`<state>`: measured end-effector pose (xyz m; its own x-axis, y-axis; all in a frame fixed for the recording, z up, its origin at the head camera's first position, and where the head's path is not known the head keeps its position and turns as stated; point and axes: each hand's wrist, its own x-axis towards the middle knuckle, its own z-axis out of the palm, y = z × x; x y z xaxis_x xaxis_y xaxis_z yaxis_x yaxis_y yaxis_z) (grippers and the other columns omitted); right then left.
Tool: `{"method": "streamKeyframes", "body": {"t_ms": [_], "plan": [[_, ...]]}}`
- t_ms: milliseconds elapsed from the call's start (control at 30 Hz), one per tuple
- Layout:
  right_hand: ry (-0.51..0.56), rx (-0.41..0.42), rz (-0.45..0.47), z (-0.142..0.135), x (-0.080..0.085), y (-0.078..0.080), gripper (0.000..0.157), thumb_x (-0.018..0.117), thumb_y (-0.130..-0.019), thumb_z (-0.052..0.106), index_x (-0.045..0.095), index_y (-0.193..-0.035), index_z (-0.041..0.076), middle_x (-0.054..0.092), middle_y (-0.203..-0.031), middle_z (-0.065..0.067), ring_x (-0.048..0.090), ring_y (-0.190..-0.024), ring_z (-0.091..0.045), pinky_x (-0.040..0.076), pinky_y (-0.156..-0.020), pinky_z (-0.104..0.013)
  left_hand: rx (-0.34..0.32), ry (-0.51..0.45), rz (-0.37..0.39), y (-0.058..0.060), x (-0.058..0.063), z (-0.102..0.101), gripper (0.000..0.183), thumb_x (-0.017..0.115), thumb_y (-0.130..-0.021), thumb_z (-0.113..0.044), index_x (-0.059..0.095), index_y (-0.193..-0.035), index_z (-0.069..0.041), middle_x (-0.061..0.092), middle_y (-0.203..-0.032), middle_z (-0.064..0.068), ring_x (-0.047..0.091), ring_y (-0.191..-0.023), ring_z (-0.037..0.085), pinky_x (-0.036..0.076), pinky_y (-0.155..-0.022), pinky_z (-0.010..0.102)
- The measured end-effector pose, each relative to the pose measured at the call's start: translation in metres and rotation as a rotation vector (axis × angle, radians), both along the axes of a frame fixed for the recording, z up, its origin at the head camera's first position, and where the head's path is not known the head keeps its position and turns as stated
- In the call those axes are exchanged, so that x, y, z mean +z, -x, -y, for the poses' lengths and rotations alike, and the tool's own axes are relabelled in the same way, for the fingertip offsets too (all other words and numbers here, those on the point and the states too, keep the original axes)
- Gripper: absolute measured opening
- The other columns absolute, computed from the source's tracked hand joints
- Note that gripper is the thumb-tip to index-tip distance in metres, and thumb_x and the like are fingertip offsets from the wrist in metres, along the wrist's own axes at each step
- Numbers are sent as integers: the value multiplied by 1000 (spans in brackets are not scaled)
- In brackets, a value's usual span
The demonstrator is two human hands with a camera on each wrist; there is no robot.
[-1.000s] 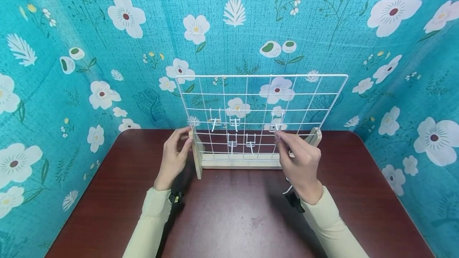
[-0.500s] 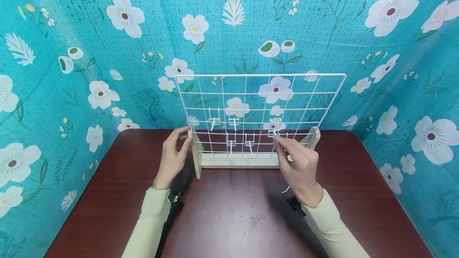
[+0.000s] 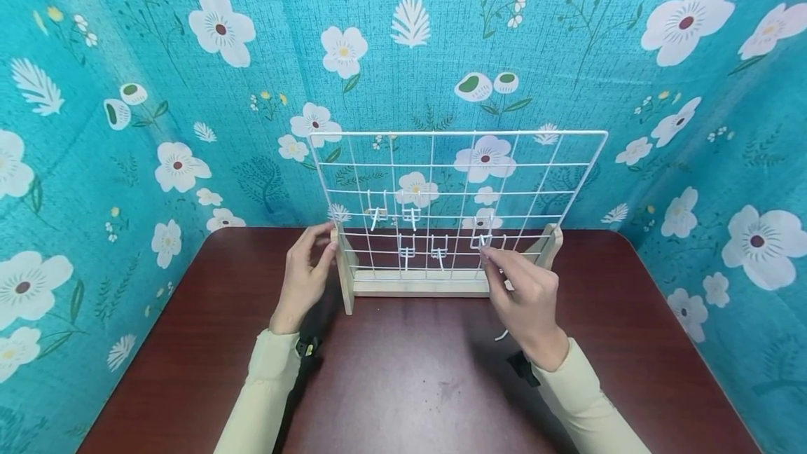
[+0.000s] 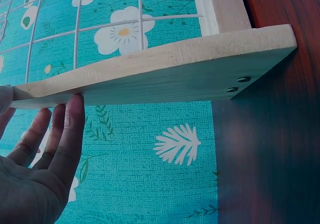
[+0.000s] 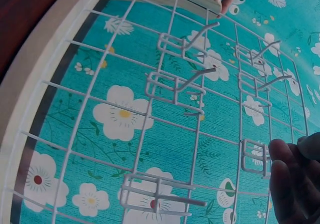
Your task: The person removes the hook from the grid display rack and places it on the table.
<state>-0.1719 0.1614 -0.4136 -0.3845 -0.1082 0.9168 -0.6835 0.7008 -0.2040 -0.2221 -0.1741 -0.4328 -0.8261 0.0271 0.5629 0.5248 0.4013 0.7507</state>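
A white wire grid (image 3: pixel 433 164) stands upright in a pale wooden stand (image 3: pixel 416 286). My right hand (image 3: pixel 526 293) pinches the arm of a white wire hook (image 3: pixel 481 233) at the grid's right half. In the right wrist view, this hook's square back (image 5: pixel 255 158) lies against the grid, beside my fingertips. My left hand (image 3: pixel 305 275) holds the top of the stand's left upright (image 3: pixel 344 272). In the left wrist view, its fingertips (image 4: pixel 75 106) touch the upright's outer face. Several other hooks (image 3: pixel 408 251) hang on the grid. One hook (image 5: pixel 157 199) is mostly behind my right hand in the head view.
The dark red table (image 3: pixel 403 370) lies under the stand. A floral turquoise cloth (image 3: pixel 378 40) surrounds the back and sides. Below my right hand, the end of a thin white rod (image 3: pixel 501 335) shows; the rest is hidden.
My right hand has moved down a little along the grid, bringing the pinched hook lower. The left hand and the other hooks stay in place.
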Motion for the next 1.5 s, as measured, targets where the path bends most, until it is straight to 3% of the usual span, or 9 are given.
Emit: {"method": "streamKeyframes", "body": {"t_ms": [233, 500, 667, 733, 900, 1100, 1367, 1500], "plan": [[-13, 9, 3, -3, -7, -2, 15, 73, -88, -2, 79, -102, -1, 80, -87, -14, 76, -71, -24, 60, -61, -41, 0, -9, 1, 0, 1, -1, 29, 63, -101, 1, 64, -129, 7, 68, -117, 24, 68, -93, 28, 58, -67, 14], [-28, 24, -16, -3, -13, -4, 18, 66, -100, 12, 79, -99, 0, 80, -85, -13, 75, -69, -23, 60, -60, -40, 11, 2, -3, -1, 1, -2, 28, 64, -101, 1, 64, -129, 6, 69, -117, 23, 68, -94, 25, 63, -66, 28], [-33, 23, -10, -3, -16, -5, 24, 62, -104, 17, 79, -99, 0, 79, -83, -11, 74, -66, -21, 58, -57, -38, 5, -8, -3, -1, 0, -1, 28, 64, -101, 1, 64, -128, 6, 69, -117, 24, 69, -94, 32, 62, -66, 22], [-31, 29, -17, -3, -18, -6, 24, 62, -103, 16, 79, -99, 0, 79, -83, -11, 73, -65, -20, 58, -56, -38, 0, -12, -4, -1, -1, -1, 28, 64, -101, 1, 65, -128, 7, 69, -118, 25, 69, -96, 32, 63, -67, 25], [-26, 44, -34, -3, -20, -6, 24, 62, -103, 15, 80, -98, 0, 79, -82, -11, 73, -65, -21, 58, -56, -37, 0, -6, -12, -2, 1, -1, 28, 64, -101, 2, 65, -128, 7, 69, -118, 24, 69, -96, 25, 65, -67, 38], [-46, 25, -13, -5, -23, -8, 29, 60, -106, 20, 80, -98, 0, 79, -81, -12, 74, -65, -21, 58, -54, -37, 0, -2, -19, -1, 0, -1, 28, 63, -101, 2, 65, -128, 6, 70, -117, 22, 68, -95, 19, 63, -66, 27], [-67, 13, 25, -9, -27, -13, 32, 58, -107, 23, 80, -101, 1, 80, -85, -11, 75, -69, -22, 58, -56, -38, 9, -6, 19, 16, -25, 8, 30, 63, -102, -1, 65, -132, 0, 69, -121, 19, 69, -98, 24, 66, -67, 40], [-77, 11, 28, -9, -28, -14, 31, 57, -107, 24, 80, -101, 2, 80, -85, -10, 74, -68, -21, 57, -56, -38, -3, -14, 5, 17, -26, 9, 30, 65, -102, -3, 66, -132, -4, 70, -122, 15, 69, -98, 21, 65, -67, 32]]}}
